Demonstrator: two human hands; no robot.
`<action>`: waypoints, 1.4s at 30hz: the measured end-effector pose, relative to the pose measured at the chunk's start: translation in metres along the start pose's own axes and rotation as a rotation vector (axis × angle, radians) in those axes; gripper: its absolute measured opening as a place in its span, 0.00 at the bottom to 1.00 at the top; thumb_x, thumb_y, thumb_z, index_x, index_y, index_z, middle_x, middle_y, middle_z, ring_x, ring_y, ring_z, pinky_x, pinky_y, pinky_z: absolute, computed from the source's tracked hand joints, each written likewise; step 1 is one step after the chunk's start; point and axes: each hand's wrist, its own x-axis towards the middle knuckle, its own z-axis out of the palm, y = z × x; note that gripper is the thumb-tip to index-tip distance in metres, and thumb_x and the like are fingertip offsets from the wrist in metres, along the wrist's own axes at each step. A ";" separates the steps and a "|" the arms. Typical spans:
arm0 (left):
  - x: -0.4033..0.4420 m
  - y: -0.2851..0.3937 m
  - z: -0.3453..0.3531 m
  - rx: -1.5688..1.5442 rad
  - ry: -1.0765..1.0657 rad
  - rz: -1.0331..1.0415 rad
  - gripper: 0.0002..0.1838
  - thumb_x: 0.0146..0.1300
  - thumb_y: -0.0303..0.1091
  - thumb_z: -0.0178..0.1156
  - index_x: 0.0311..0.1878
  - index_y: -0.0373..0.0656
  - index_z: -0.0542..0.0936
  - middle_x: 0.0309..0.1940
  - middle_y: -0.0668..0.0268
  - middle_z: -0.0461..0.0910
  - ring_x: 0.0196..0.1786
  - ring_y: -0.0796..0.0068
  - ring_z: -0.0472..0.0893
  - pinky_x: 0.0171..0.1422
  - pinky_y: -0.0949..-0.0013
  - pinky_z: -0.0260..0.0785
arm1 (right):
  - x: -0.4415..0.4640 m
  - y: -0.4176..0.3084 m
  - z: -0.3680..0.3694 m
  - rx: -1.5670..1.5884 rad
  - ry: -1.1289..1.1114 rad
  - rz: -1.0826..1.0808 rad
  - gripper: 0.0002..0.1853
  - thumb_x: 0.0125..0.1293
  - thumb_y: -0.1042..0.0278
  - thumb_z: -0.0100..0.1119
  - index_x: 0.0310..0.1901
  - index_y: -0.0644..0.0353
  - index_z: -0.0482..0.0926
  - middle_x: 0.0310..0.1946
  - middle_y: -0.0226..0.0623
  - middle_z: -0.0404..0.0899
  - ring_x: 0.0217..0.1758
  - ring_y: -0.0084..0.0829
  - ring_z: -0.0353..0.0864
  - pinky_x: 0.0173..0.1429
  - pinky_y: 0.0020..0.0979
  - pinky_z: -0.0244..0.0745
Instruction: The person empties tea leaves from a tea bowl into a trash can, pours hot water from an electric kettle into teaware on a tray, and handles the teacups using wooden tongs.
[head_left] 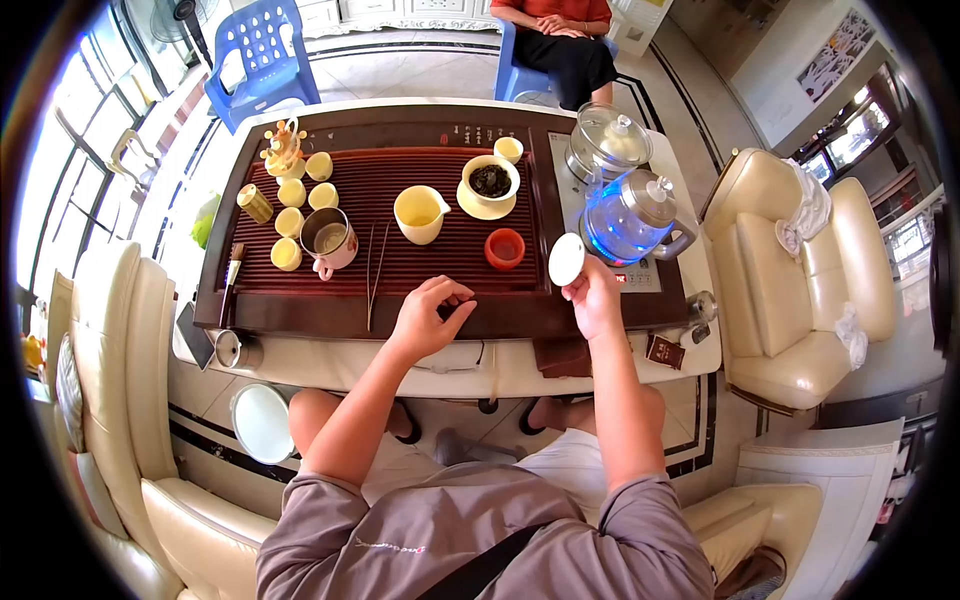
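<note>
In my right hand point(597, 298) I hold a small white gaiwan lid point(567, 259) up on its edge, near the right side of the tea tray point(350, 302). My left hand point(432, 317) rests at the tray's front edge, loosely curled, with thumb and fingers apart and nothing in it. Beyond it stands a yellow pitcher point(421, 226) with amber liquid. Dark tea leaves point(490, 181) fill a gaiwan bowl point(511, 167) on its saucer point(486, 207). A red cup point(504, 248) sits between the bowl and my right hand.
A glass kettle point(620, 225) glows blue at right, before a lidded glass pot point(607, 146). Several small cups point(290, 222), a pink-handled mug point(329, 238), tweezers point(375, 280) and a brush point(233, 270) occupy the left. A seated person point(560, 30) is across the table.
</note>
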 end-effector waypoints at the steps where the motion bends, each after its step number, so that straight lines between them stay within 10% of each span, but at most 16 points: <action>1: 0.001 0.000 0.000 0.009 0.001 -0.001 0.08 0.59 0.27 0.68 0.41 0.36 0.83 0.31 0.61 0.80 0.35 0.66 0.80 0.43 0.67 0.75 | -0.003 0.004 0.006 -0.024 0.017 -0.015 0.11 0.73 0.60 0.58 0.41 0.60 0.80 0.27 0.30 0.81 0.24 0.20 0.77 0.27 0.22 0.68; 12: 0.001 0.001 -0.002 0.128 -0.045 -0.024 0.51 0.41 0.43 0.83 0.70 0.45 0.68 0.52 0.60 0.75 0.45 0.67 0.80 0.49 0.65 0.77 | -0.030 0.037 0.062 -0.927 -0.251 -0.488 0.13 0.60 0.67 0.74 0.38 0.64 0.79 0.25 0.31 0.79 0.26 0.18 0.74 0.32 0.24 0.72; 16: 0.004 0.007 -0.002 0.153 -0.056 -0.041 0.47 0.42 0.41 0.82 0.68 0.45 0.71 0.53 0.58 0.75 0.48 0.63 0.81 0.50 0.62 0.77 | -0.030 0.045 0.067 -1.147 -0.317 -0.537 0.17 0.57 0.61 0.73 0.41 0.63 0.79 0.37 0.41 0.82 0.36 0.45 0.85 0.39 0.41 0.79; 30: 0.002 0.006 -0.001 0.252 -0.079 0.062 0.27 0.53 0.36 0.73 0.57 0.42 0.81 0.50 0.60 0.78 0.55 0.56 0.78 0.60 0.58 0.73 | 0.024 -0.029 0.108 -1.174 -0.238 -0.545 0.30 0.57 0.58 0.73 0.57 0.65 0.76 0.41 0.43 0.78 0.39 0.43 0.81 0.46 0.41 0.79; 32: 0.000 0.008 -0.002 0.252 -0.062 0.048 0.26 0.55 0.38 0.72 0.57 0.41 0.80 0.50 0.59 0.78 0.54 0.55 0.78 0.60 0.58 0.73 | 0.074 -0.012 0.108 -1.314 -0.112 -1.090 0.42 0.53 0.54 0.77 0.65 0.65 0.68 0.53 0.48 0.74 0.54 0.49 0.76 0.58 0.47 0.74; 35: -0.001 0.005 -0.005 0.177 -0.076 0.026 0.25 0.56 0.37 0.72 0.57 0.42 0.80 0.51 0.58 0.78 0.55 0.55 0.79 0.60 0.58 0.74 | 0.109 0.009 0.114 -1.512 -0.146 -0.789 0.59 0.46 0.49 0.81 0.74 0.63 0.53 0.64 0.54 0.67 0.66 0.57 0.68 0.68 0.51 0.67; 42: -0.002 0.000 -0.005 0.141 -0.064 0.029 0.23 0.58 0.36 0.70 0.56 0.41 0.80 0.49 0.57 0.78 0.54 0.54 0.79 0.58 0.58 0.74 | 0.129 0.023 0.119 -1.466 -0.096 -0.601 0.58 0.46 0.53 0.81 0.74 0.63 0.53 0.62 0.55 0.69 0.64 0.54 0.71 0.67 0.48 0.69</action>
